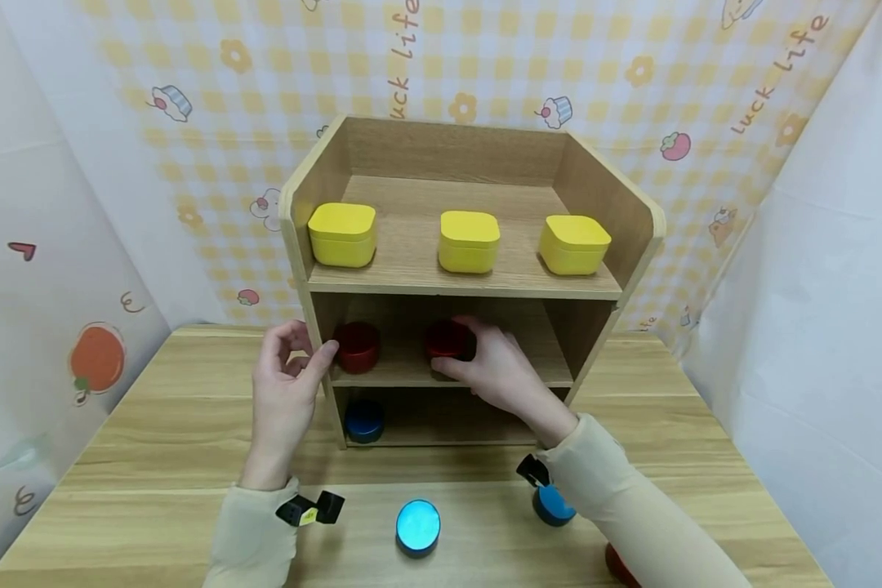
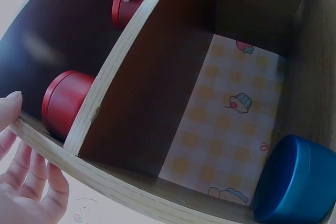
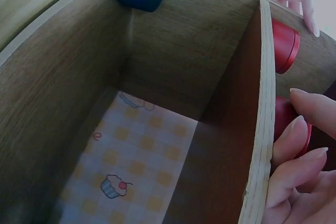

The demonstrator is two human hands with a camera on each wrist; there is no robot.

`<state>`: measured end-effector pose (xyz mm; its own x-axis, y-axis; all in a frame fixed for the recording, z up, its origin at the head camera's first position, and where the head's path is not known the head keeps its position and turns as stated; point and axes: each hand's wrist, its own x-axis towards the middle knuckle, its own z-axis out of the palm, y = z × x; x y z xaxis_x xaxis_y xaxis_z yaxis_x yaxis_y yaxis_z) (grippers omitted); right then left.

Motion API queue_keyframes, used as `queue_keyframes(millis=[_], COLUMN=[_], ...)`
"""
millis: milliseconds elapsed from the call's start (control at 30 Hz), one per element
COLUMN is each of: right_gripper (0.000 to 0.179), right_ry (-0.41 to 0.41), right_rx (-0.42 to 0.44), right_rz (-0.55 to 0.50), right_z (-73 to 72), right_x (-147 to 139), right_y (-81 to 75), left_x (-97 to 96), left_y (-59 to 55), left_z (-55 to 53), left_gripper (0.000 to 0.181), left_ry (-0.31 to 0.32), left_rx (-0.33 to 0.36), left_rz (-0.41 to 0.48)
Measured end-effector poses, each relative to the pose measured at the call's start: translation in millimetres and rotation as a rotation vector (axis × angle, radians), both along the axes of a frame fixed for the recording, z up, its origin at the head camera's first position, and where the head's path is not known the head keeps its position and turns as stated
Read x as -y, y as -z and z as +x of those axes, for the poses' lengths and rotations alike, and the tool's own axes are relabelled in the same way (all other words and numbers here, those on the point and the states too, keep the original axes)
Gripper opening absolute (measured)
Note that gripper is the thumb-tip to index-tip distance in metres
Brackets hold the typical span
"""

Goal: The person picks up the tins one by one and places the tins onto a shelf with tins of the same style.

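On the middle level of a wooden shelf unit (image 1: pixel 456 287), my right hand (image 1: pixel 496 367) holds a round red tin (image 1: pixel 444 339) between thumb and fingers. In the right wrist view, that tin (image 3: pixel 285 121) stands just beyond the divider board, with fingertips against it. A second red tin (image 1: pixel 358 347) stands at the left end of the same level. My left hand (image 1: pixel 288 384) grips the unit's left side panel. The left wrist view shows its thumb (image 2: pixel 9 109) at the panel's edge and the fingers outside. A blue tin (image 1: pixel 364 420) sits on the bottom level at the left.
Three yellow square tins, left (image 1: pixel 343 235), middle (image 1: pixel 469 242) and right (image 1: pixel 574 245), stand along the top level. On the wooden table (image 1: pixel 154 474) in front lie two blue tins (image 1: pixel 417 527) and, partly behind the right sleeve, a red tin (image 1: pixel 619 565).
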<state>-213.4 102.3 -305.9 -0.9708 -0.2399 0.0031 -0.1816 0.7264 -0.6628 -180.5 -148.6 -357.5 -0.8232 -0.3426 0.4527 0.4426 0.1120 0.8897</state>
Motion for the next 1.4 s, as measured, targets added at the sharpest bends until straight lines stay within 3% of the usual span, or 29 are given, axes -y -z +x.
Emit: queue_keyframes(millis=[400, 667, 767, 1000, 1400], right_gripper=[0.069, 0.101, 0.106, 0.108, 0.098], right_ry=[0.001, -0.027, -0.062, -0.140, -0.218], right_rx=[-0.040, 0.013, -0.005, -0.114, -0.147], right_rz=[0.105, 0.135, 0.123, 0.135, 0.097], right_z=[0.6, -0.7, 0.8, 10.5, 39.5], right_x=[3, 0, -7, -25, -59], right_y=[-2.8, -7.1, -8.5, -11.8, -8.5], left_x=[0.5, 0.6, 0.1, 0.6, 0.6], left_y=[-0.2, -1.4, -1.3, -1.5, -1.4], left_z=[0.1, -0.2, 0.0, 0.2, 0.4], left_gripper=[0.033, 0.034, 0.034, 0.034, 0.035], left_ry=[0.009, 0.010, 0.013, 0.012, 0.013], left_rx=[-0.003, 0.004, 0.011, 0.016, 0.009], left_rz=[0.003, 0.003, 0.005, 0.016, 0.008])
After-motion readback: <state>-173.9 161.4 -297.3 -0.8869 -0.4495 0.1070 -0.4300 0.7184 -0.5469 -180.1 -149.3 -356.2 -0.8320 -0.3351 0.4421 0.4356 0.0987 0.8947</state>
